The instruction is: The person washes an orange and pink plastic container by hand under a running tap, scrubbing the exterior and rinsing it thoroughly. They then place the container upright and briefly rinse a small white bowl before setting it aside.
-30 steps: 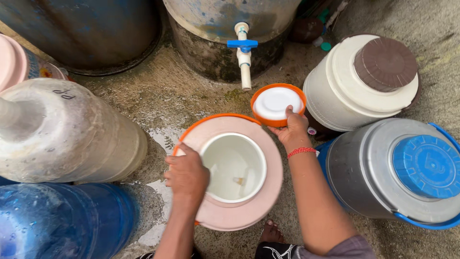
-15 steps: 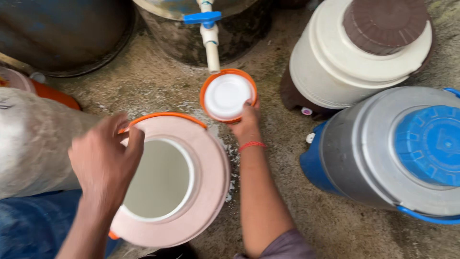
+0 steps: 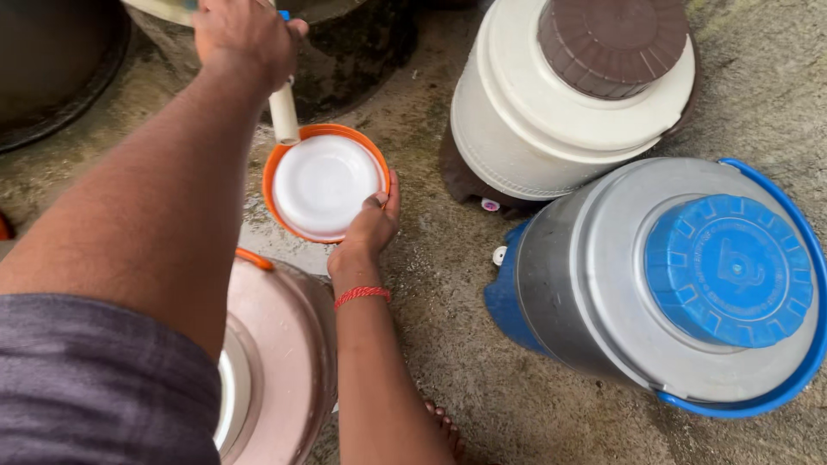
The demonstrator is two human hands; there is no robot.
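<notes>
Fingers of the right hand [image 3: 372,226] curl around the near edge of a round orange-rimmed plastic lid with a white inside [image 3: 325,182], thumb pressed on the rim, clamped on it and holding it face up just under the white plastic spout pipe [image 3: 283,112]. A red thread band [image 3: 362,295] circles that wrist. The lid hangs above wet concrete ground [image 3: 448,284], between the pipe and the pale pink round-topped water container [image 3: 284,344] at the lower left, whose orange edge shows beside the forearm.

The left hand [image 3: 245,34] reaches up to the top of the frame and is closed around something at the head of the pipe; a small bit of blue plastic shows beside it, but what the fingers grip cannot be made out. The left forearm runs diagonally across the view, with a grey sleeve [image 3: 95,379] at the bottom left. Behind the pipe stands a dark, stained drum [image 3: 353,52].

To the right, well apart from the lid, sits a white plastic water cooler with a brown ribbed cap [image 3: 568,103]. Just beside it, nearer the viewer, is a steel-grey cooler with a blue ribbed cap and blue base [image 3: 672,284]. Toes of a bare foot [image 3: 444,426] show at the bottom edge.
</notes>
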